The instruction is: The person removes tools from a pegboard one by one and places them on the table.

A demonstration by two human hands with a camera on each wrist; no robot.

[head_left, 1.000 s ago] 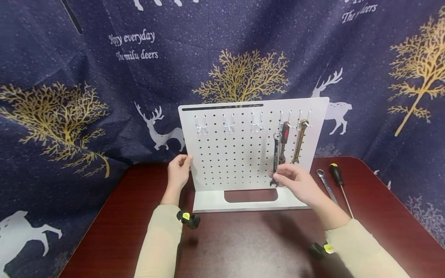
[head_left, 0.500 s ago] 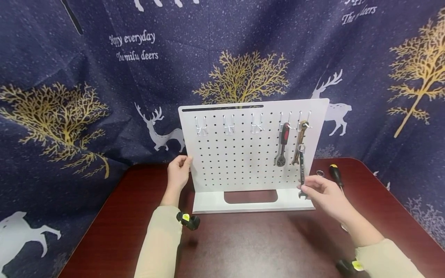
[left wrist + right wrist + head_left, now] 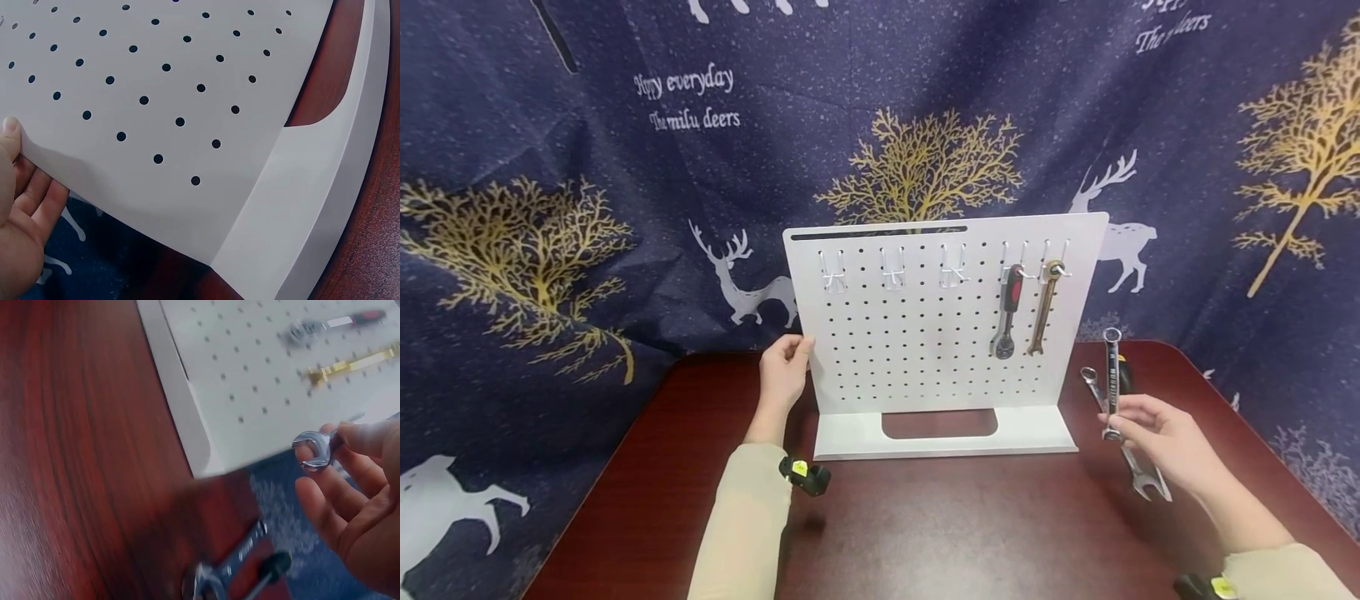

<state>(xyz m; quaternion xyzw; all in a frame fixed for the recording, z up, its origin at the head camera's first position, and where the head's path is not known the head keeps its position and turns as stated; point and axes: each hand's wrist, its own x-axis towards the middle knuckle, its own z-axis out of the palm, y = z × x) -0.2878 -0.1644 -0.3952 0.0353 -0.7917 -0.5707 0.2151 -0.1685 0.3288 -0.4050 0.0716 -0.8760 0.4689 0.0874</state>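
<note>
My right hand [image 3: 1165, 437] pinches a silver combination wrench [image 3: 1112, 379] near its open end, ring end up, above the table to the right of the white pegboard [image 3: 910, 350]. In the right wrist view the wrench's open jaw [image 3: 315, 450] sticks out between thumb and fingers. My left hand [image 3: 784, 375] grips the pegboard's left edge, thumb in front and fingers behind, as the left wrist view shows. From the board's two right hooks hang a ratchet [image 3: 1011, 304] with a red and black handle and a brass-coloured wrench [image 3: 1045, 312].
Another silver wrench [image 3: 1142, 479] lies on the dark red table [image 3: 925, 525] under my right hand. Beside it is a screwdriver [image 3: 275, 567], mostly hidden in the head view. Three hooks on the board's left, one a white hook [image 3: 892, 271], hold nothing. A patterned cloth [image 3: 737, 167] hangs behind.
My right hand has carried the silver wrench rightward and slightly down, from in front of the ratchet, past the brass-coloured wrench, to beyond the board's right edge. The left hand has stayed put.
</note>
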